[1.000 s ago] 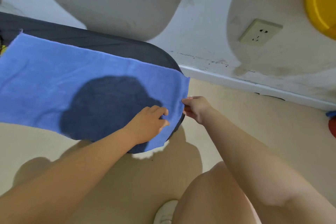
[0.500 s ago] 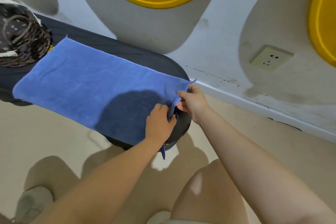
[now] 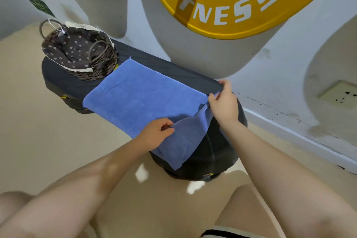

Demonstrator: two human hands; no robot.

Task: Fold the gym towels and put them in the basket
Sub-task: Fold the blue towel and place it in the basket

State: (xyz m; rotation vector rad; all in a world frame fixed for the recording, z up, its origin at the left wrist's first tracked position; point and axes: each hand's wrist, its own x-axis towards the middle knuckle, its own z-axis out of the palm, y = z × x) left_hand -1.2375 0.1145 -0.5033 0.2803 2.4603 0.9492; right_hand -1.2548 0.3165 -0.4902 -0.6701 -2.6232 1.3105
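- Nearest the camera, two bare forearms reach forward from the bottom edge, over a smooth beige floor (image 3: 48, 131).
- The left hand (image 3: 154, 137) is palm down, wrist straight, with its fingers and thumb pinched on the near edge of the soft blue terry towel (image 3: 139, 100), where the cloth bunches into a small ridge.
- The right hand (image 3: 224, 100) is turned more upright and reaches further out; its fingers are clamped on the towel's far right corner, lifting it slightly off the surface.
- Between the two hands the towel's right end hangs loose in a drooping triangular flap (its point falls over the rounded end of the support).
- The rest of the towel lies flat and rectangular on a long black padded bench with rounded ends (image 3: 173, 69), its surface matte with faint ribbing.
- Farther along, at the bench's left end, stands a dark brown woven wicker basket with two loop handles and a dotted fabric liner (image 3: 81, 52); the towel's far left corner sits just beside it.
- Behind, a grey-white wall carries a glossy yellow round sign lettered FITNESS (image 3: 222, 2).
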